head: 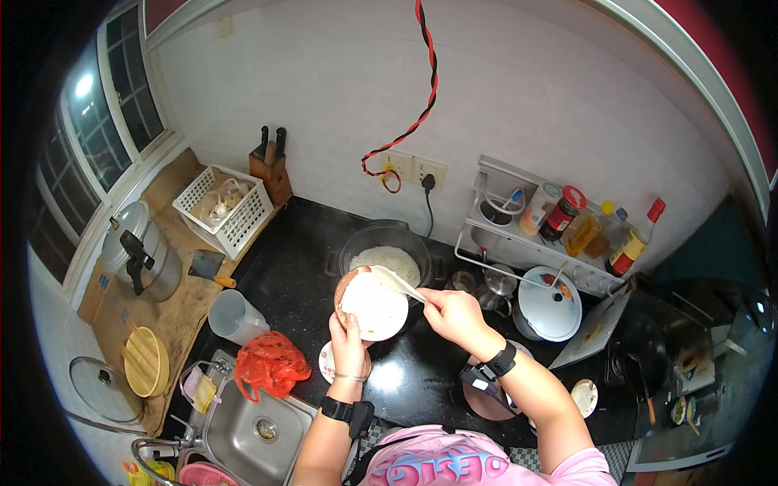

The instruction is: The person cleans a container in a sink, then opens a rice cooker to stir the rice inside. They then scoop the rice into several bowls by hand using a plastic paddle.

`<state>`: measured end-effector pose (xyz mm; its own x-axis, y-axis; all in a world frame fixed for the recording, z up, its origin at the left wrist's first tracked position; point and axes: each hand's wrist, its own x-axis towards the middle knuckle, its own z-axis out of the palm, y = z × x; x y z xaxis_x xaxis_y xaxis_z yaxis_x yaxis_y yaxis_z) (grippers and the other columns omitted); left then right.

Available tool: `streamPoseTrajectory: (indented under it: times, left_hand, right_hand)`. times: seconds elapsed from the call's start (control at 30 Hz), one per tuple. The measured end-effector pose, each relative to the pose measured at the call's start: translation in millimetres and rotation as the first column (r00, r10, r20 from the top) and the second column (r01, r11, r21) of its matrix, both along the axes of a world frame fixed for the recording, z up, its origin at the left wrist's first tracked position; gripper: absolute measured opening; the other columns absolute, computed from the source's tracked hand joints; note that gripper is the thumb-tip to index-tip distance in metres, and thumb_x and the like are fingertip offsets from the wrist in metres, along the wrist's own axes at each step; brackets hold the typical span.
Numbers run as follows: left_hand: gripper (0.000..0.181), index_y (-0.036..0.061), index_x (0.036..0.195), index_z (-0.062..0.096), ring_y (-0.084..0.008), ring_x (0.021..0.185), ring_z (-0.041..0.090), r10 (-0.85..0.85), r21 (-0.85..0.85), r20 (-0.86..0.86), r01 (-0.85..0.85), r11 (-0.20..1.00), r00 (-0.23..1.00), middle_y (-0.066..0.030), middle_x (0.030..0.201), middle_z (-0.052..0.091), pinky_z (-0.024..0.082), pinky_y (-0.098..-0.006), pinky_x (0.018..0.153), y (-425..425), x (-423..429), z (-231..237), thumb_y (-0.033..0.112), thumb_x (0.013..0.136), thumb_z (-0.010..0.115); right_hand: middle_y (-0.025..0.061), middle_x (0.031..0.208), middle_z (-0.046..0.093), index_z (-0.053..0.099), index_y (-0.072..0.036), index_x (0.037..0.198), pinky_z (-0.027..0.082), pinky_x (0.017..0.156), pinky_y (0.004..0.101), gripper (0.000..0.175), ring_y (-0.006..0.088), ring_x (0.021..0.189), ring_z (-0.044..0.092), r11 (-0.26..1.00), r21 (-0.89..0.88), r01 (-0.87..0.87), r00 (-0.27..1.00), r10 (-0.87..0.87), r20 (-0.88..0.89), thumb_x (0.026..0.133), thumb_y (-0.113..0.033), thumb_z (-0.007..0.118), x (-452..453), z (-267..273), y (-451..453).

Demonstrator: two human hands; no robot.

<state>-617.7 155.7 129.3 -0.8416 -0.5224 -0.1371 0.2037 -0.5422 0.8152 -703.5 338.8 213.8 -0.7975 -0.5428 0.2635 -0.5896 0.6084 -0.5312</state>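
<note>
My left hand (347, 343) holds a bowl (345, 293) with a brown patterned rim, tilted and heaped with white rice (374, 307). In my right hand (453, 313) is a pale rice paddle (395, 282), its blade at the top edge of the bowl, against the rice. Just beyond the bowl, a dark round pot (419, 246) on the black counter contains more cooked rice (386, 260); the bowl hides part of its near side. A white dish with red marks (327, 362) lies partly hidden beneath my left hand.
Left of me are a steel sink (243, 443), a red plastic bag (272, 364), a plastic container (237, 317) and a cleaver (206, 265) on a board. To the right stand a lidded enamel pot (550, 304), a rack of bottles (535, 228) and a small bowl of rice (584, 398).
</note>
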Motion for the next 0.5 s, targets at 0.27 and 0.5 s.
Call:
streamPoseTrajectory:
  times: [0.27,0.5]
  left_hand:
    - [0.031,0.0013,0.12,0.045,-0.0139,0.091,0.062,-0.173,-0.197,0.04,0.177,0.964,0.984,-0.0085,0.107,0.059,0.056,-0.0274,0.068,2.6,-7.0,-7.1,0.025,0.101,0.044]
    - [0.032,0.0027,0.116,0.051,-0.0116,0.081,0.063,-0.202,-0.338,0.213,0.266,0.903,0.956,-0.0058,0.101,0.061,0.053,-0.0252,0.063,20.5,-7.7,9.5,0.03,0.101,0.043]
  right_hand:
    - [0.0125,0.089,0.071,0.065,-0.004,0.114,0.051,0.074,0.028,0.033,0.0139,0.075,0.065,0.96,-0.28,-0.015,0.886,0.143,0.441,0.084,-0.01,0.055,-12.6,-5.7,33.4]
    - [0.0011,0.067,0.061,0.068,0.0,0.11,0.038,0.049,0.0215,0.029,0.0067,0.052,0.048,0.894,-0.399,0.207,0.603,0.204,0.771,0.087,-0.012,0.054,-21.3,-28.6,52.6]
